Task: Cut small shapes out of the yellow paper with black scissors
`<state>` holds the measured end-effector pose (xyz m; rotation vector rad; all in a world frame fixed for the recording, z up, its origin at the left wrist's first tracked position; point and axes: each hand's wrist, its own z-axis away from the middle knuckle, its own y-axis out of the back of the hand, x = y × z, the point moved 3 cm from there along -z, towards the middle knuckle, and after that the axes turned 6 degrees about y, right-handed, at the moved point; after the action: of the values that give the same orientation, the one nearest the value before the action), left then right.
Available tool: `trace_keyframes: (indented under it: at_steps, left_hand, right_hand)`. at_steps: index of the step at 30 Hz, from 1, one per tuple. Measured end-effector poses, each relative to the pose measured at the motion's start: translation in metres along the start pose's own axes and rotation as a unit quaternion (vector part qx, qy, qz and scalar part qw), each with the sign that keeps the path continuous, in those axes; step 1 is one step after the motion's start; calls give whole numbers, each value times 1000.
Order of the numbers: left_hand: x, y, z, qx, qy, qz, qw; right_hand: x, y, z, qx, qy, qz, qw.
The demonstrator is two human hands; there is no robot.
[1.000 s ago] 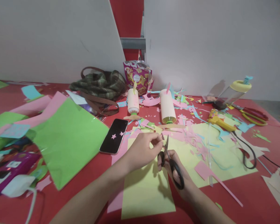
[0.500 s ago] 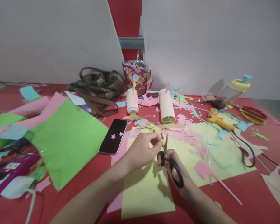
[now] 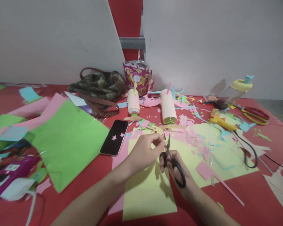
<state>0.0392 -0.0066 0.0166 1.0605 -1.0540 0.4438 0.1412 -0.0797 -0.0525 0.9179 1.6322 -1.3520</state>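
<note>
My right hand (image 3: 176, 166) grips black-handled scissors (image 3: 179, 174), their blades pointing up and slightly parted. Pinched in the fingertips of my left hand (image 3: 147, 149) is a small pale yellow piece of paper (image 3: 165, 142), close against the blades. Both hands hover over a yellow paper sheet (image 3: 148, 194), which overlaps a pink sheet (image 3: 115, 201). To the left lies a black phone (image 3: 110, 142) with two small pink paper stars (image 3: 114, 138) on its screen.
Two paper-wrapped bottles (image 3: 168, 106) stand behind my hands among colourful scraps. On the right are a yellow glue gun (image 3: 223, 123), red-handled scissors (image 3: 256, 113) and a clear bottle (image 3: 233, 92). Green sheets (image 3: 68, 141) cover the left. A snack bag (image 3: 138, 77) and plaid bag (image 3: 101, 83) sit behind.
The scissor blades have parted a little differently, with a slight shift of the handles in my right hand. My left hand stays nearly in place, still pinching the paper.
</note>
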Motion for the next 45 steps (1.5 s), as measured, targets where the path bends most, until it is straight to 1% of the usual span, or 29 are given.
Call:
trace_keyframes:
  at_steps: [8, 17, 26, 30, 45]
  left_hand:
    - [2, 1, -1, -4, 9, 4, 1000]
    - [2, 2, -1, -17, -2, 10, 1000]
    - [3, 0, -1, -18, 5, 19, 1000]
    - [3, 2, -2, -17, 1, 13, 1000]
    - [2, 9, -1, -43, -5, -17, 999]
  right_hand:
    - [-2, -1, 1, 4, 0, -2, 1000]
    - [-3, 0, 1, 1, -1, 3, 1000]
    - [-4, -2, 1, -3, -1, -4, 1000]
    - [-4, -2, 1, 3, -5, -12, 1000]
    - [-2, -2, 2, -2, -17, -16, 1000]
